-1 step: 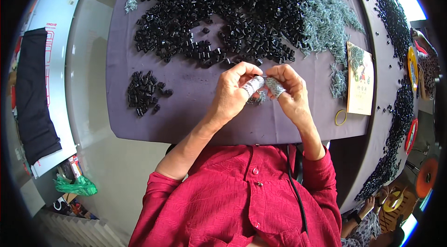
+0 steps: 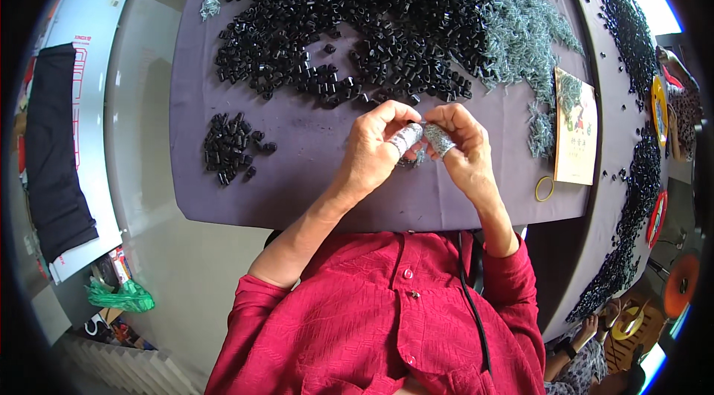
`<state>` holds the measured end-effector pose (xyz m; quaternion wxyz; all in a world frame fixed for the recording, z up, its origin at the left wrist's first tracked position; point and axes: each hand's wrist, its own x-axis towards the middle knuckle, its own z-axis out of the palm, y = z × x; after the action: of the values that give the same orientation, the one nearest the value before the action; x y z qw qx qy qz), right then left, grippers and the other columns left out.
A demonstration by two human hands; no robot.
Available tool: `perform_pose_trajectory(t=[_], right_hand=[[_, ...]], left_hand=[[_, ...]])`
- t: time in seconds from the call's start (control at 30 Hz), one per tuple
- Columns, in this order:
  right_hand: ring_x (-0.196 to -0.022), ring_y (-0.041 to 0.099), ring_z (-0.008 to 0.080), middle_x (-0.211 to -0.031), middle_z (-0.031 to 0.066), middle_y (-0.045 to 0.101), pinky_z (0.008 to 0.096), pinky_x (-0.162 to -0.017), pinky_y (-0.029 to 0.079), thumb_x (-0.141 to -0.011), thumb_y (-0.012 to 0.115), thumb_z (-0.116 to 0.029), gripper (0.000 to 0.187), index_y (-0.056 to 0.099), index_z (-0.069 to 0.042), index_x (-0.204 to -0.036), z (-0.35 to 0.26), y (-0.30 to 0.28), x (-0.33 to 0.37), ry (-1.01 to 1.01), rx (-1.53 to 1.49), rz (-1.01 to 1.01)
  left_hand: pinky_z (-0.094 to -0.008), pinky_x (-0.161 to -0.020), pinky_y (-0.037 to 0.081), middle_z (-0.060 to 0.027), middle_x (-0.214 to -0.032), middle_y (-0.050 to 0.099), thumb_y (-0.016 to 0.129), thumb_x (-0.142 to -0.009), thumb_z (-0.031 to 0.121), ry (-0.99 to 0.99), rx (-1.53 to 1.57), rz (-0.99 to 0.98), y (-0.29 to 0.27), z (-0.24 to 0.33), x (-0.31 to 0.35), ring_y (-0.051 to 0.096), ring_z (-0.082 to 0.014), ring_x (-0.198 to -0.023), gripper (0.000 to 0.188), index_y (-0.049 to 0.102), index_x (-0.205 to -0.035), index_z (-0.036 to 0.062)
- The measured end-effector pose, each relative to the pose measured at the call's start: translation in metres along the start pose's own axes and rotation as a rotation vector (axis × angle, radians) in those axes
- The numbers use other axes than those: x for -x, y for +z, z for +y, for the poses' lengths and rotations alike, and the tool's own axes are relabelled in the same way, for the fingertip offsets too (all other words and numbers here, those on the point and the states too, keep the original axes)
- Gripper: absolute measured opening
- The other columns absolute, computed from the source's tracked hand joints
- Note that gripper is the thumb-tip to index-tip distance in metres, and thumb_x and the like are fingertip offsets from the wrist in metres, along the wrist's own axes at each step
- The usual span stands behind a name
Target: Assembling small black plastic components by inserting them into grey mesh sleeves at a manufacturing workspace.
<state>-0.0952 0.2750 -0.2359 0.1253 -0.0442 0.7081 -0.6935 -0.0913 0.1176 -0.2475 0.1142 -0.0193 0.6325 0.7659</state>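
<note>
My left hand (image 2: 374,140) and my right hand (image 2: 462,143) meet over the cloth-covered table (image 2: 312,172), fingertips together in a pinch. Both thumbs are wrapped in grey-white tape. Something tiny and dark shows between the tips, mostly hidden by the fingers. Beneath the hands lies a little heap of small silvery pins (image 2: 419,157), partly covered. Beyond them spreads a large pile of short, glossy black plastic pieces (image 2: 357,8). A bigger heap of silvery pins (image 2: 524,38) adjoins it on the right. To the left sits a small group of black pieces (image 2: 229,148).
A booklet (image 2: 576,131) with some pins on it and a yellow rubber band (image 2: 544,188) lie at the right. Another table (image 2: 595,246) there carries more black pieces (image 2: 628,224). A co-worker's hand (image 2: 587,328) is at lower right. White boxes (image 2: 97,135) stand left.
</note>
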Motion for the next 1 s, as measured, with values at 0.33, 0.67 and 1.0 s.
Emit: perform_pose_trajectory(t=[0.33,0.67,1.0], right_hand=[[-0.089,0.062,0.0119,-0.091,0.0091,0.065,0.0243,-0.077,0.049,-0.065,0.040,0.023,0.047,0.054,0.001,-0.104,0.006,0.000,0.002,0.002,0.041,-0.009],[-0.076,0.064,0.0173,-0.084,0.0095,0.066,0.0275,-0.068,0.050,-0.063,0.047,0.019,0.045,0.055,0.000,-0.102,0.003,0.007,0.002,-0.127,0.337,0.084],[-0.073,0.060,0.0227,-0.087,0.0093,0.062,0.0298,-0.064,0.049,-0.058,0.048,0.016,0.048,0.063,-0.004,-0.099,0.001,0.006,-0.004,-0.242,0.553,0.068]], left_hand=[[-0.0204,-0.052,0.047,-0.0033,-0.079,0.062,0.055,-0.084,-0.007,-0.109,-0.068,0.035,-0.002,0.002,-0.001,0.057,-0.0061,-0.061,0.015,0.059,-0.096,0.0014],[-0.0207,-0.054,0.050,-0.0026,-0.077,0.062,0.060,-0.085,-0.001,-0.078,0.094,0.112,-0.008,-0.011,-0.004,0.059,-0.0070,-0.062,0.007,0.060,-0.092,0.0017],[-0.0229,-0.053,0.054,-0.0064,-0.079,0.064,0.059,-0.085,0.000,-0.113,0.255,0.120,-0.017,-0.011,0.001,0.062,-0.0108,-0.063,0.010,0.061,-0.095,-0.0010]])
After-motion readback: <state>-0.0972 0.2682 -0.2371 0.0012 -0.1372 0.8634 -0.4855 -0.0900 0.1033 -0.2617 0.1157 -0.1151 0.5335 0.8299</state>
